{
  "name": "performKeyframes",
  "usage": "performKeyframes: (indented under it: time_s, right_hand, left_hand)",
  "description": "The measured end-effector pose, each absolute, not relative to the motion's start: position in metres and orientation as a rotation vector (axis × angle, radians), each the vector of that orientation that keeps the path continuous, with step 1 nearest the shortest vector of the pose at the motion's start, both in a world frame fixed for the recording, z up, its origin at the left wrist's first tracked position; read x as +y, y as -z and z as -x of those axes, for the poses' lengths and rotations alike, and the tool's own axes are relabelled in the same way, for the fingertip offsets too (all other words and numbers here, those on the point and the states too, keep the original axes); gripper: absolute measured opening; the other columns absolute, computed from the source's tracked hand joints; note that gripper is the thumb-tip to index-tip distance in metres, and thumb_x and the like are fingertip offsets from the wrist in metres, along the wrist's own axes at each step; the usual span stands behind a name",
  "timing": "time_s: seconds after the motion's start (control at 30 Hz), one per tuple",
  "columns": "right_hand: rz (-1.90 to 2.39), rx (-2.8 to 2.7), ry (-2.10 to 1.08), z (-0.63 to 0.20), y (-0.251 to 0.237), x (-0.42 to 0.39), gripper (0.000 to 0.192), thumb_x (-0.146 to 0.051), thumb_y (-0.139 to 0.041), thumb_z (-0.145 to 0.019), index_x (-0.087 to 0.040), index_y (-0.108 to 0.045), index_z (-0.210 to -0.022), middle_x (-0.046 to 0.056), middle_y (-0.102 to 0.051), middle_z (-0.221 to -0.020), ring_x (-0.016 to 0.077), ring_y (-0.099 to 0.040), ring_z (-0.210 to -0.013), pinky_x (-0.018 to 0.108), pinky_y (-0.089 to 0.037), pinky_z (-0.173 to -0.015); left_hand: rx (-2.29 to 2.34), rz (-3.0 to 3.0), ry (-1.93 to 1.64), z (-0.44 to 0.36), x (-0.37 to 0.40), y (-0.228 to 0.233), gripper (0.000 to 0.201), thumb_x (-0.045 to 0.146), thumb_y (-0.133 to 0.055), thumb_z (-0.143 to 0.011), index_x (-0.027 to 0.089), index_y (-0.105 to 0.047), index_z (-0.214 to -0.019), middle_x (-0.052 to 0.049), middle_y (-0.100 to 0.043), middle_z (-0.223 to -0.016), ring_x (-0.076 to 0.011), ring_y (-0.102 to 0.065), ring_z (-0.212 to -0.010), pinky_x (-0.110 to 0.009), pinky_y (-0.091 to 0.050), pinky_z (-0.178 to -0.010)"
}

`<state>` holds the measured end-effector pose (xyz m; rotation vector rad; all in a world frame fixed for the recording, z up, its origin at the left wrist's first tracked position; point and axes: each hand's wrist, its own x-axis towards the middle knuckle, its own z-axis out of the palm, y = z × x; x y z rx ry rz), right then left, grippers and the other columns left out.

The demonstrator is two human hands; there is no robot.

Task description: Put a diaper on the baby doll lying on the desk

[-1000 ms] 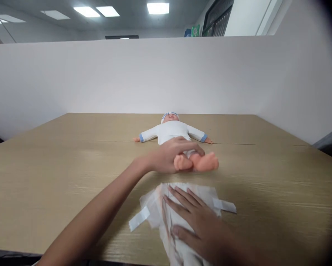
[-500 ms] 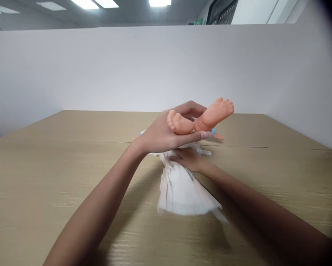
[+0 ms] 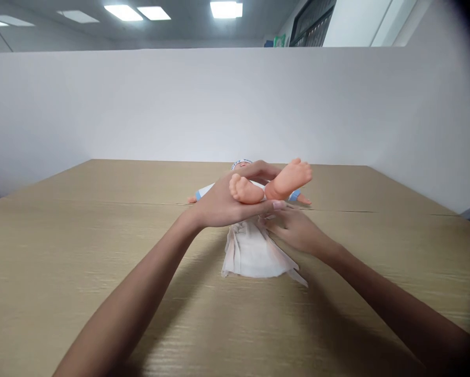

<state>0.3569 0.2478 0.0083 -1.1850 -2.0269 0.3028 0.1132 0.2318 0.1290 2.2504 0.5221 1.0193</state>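
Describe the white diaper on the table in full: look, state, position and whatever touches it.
The diaper is white, thin and crinkly, like soft papery fabric, lying spread on the wooden table. Its far end runs under the doll's raised legs, which the left hand holds up; its near end fans out toward the camera, one corner pointing right. The right hand touches its far right edge. Any fastening tabs are hidden.

Both forearms bare; no sleeves, apparently no jewellery.
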Motion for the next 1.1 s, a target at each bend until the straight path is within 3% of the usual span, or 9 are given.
performKeyframes:
  time_s: [0.13, 0.2, 0.27, 0.4, 0.5, 0.63, 0.73, 0.97, 1.1]
  right_hand:
    - [1.240, -1.761, -0.169, -0.357, -0.018, 0.208, 0.058, -0.064, -0.080, -0.093, -0.026, -0.060, -0.131, 0.015, -0.075, -0.131, 0.0433, -0.070, -0.124, 0.066, -0.058, -0.103]
    - [1.065, -1.755, -0.236, -0.350, -0.023, 0.198, 0.067, -0.055, -0.083, -0.094, -0.026, -0.051, -0.145, 0.016, -0.069, -0.146, 0.0403, -0.068, -0.134, 0.062, -0.057, -0.110]
    - [0.891, -1.838, -0.352, -0.348, -0.027, 0.193, 0.061, -0.043, -0.078, -0.100, -0.028, -0.051, -0.152, 0.013, -0.065, -0.155, 0.0347, -0.064, -0.143, 0.055, -0.056, -0.118]
    - [0.773, -2.036, -0.419, -0.372, -0.022, 0.193, 0.046, -0.028, -0.068, -0.103, -0.029, -0.064, -0.149, 0.009, -0.069, -0.153, 0.0316, -0.063, -0.146, 0.051, -0.051, -0.127]
    - [0.698, -2.318, -0.258, -0.405, -0.003, 0.199, 0.042, -0.023, -0.057, -0.102, -0.032, -0.071, -0.141, 0.007, -0.070, -0.149, 0.0320, -0.063, -0.146, 0.054, -0.050, -0.127]
    - [0.604, -2.518, 0.014, -0.429, 0.024, 0.202, 0.051, -0.012, -0.049, -0.098, -0.029, -0.072, -0.140, 0.009, -0.069, -0.151, 0.0294, -0.059, -0.151, 0.054, -0.053, -0.123]
    - [0.620, -2.564, 0.098, -0.429, 0.031, 0.198, 0.048, -0.009, -0.048, -0.104, -0.028, -0.074, -0.140, 0.010, -0.070, -0.151, 0.0271, -0.060, -0.151, 0.052, -0.055, -0.122]
    - [0.593, -2.611, 0.066, -0.435, 0.028, 0.201, 0.041, -0.017, -0.053, -0.112, -0.030, -0.072, -0.146, 0.008, -0.069, -0.157, 0.0275, -0.059, -0.153, 0.055, -0.051, -0.127]
    - [0.643, -2.614, -0.165, -0.440, 0.014, 0.201, 0.045, -0.016, -0.047, -0.113, -0.034, -0.074, -0.145, 0.004, -0.070, -0.155, 0.0252, -0.062, -0.151, 0.058, -0.043, -0.133]
  left_hand:
    - [0.560, -2.264, -0.988, -0.115, 0.223, -0.114, 0.042, 0.043, -0.086, -0.094, 0.022, -0.076, -0.129, -0.010, -0.079, -0.133, -0.0279, -0.073, -0.123, -0.043, -0.058, -0.107]
    - [0.567, -2.299, -0.979, -0.115, 0.219, -0.106, 0.040, 0.041, -0.086, -0.094, 0.023, -0.075, -0.129, -0.010, -0.079, -0.133, -0.0271, -0.073, -0.122, -0.043, -0.058, -0.108]
    - [0.513, -2.350, -0.993, -0.110, 0.214, -0.097, 0.043, 0.037, -0.085, -0.095, 0.025, -0.073, -0.135, -0.010, -0.076, -0.139, -0.0269, -0.071, -0.127, -0.044, -0.056, -0.112]
    - [0.507, -2.531, -0.913, -0.076, 0.202, -0.077, 0.055, 0.035, -0.081, -0.097, 0.027, -0.064, -0.148, -0.012, -0.068, -0.148, -0.0302, -0.063, -0.140, -0.048, -0.051, -0.121]
    - [0.686, -2.689, -0.676, -0.039, 0.197, -0.054, 0.053, 0.032, -0.077, -0.096, 0.027, -0.064, -0.148, -0.015, -0.065, -0.151, -0.0349, -0.059, -0.142, -0.054, -0.050, -0.123]
    - [0.744, -2.903, -0.452, -0.009, 0.196, -0.021, 0.079, 0.008, -0.073, -0.074, 0.026, -0.062, -0.151, -0.013, -0.060, -0.162, -0.0400, -0.053, -0.145, -0.060, -0.051, -0.120]
    - [0.768, -3.005, -0.371, -0.006, 0.196, -0.008, 0.092, 0.002, -0.067, -0.064, 0.021, -0.058, -0.154, -0.015, -0.056, -0.167, -0.0406, -0.051, -0.146, -0.062, -0.048, -0.122]
    - [0.801, -3.079, -0.251, -0.011, 0.193, -0.012, 0.090, 0.002, -0.069, -0.072, 0.027, -0.058, -0.158, -0.012, -0.052, -0.173, -0.0393, -0.047, -0.153, -0.060, -0.043, -0.126]
    - [0.850, -2.988, -0.265, -0.019, 0.186, -0.024, 0.058, 0.009, -0.056, -0.098, 0.030, -0.065, -0.151, -0.008, -0.060, -0.165, -0.0337, -0.052, -0.145, -0.053, -0.045, -0.122]
